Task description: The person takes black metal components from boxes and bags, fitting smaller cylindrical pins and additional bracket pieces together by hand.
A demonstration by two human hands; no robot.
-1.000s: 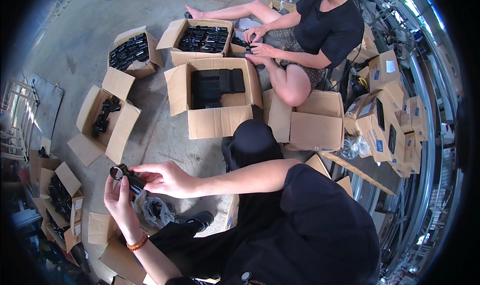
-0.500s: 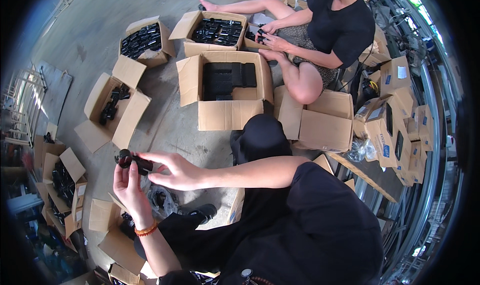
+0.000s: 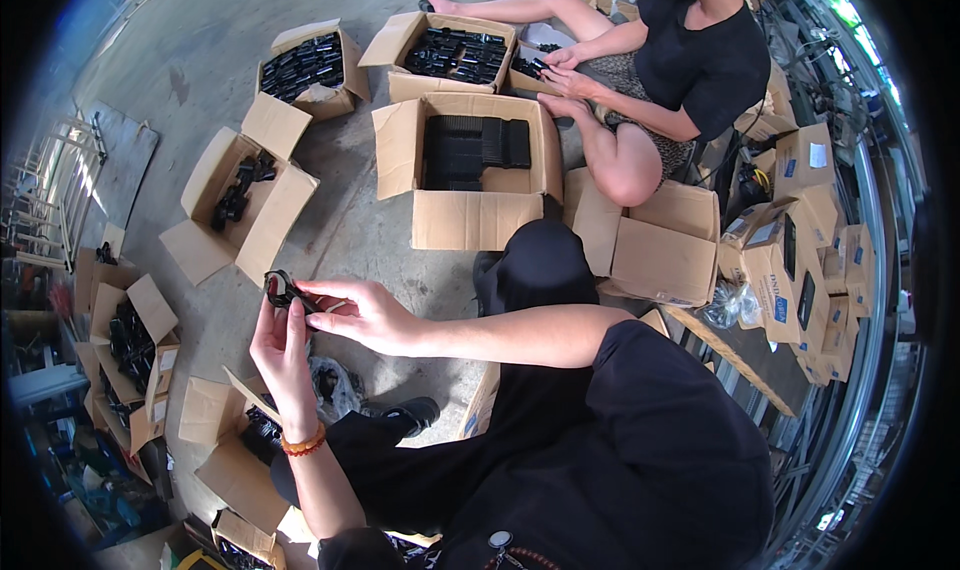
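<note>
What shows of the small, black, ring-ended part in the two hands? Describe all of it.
The small, black, ring-ended part looks glossy and hard; whether plastic or painted metal, I cannot tell. Its round, open end sits toward the upper left in the picture. The rest is largely hidden by the left hand and the right hand, which both grip it. It is held above the grey concrete floor, touching nothing else that shows.

A small black fitting [image 3: 286, 292] with a ring-shaped end is held tilted, left of centre, its body partly hidden.
</note>
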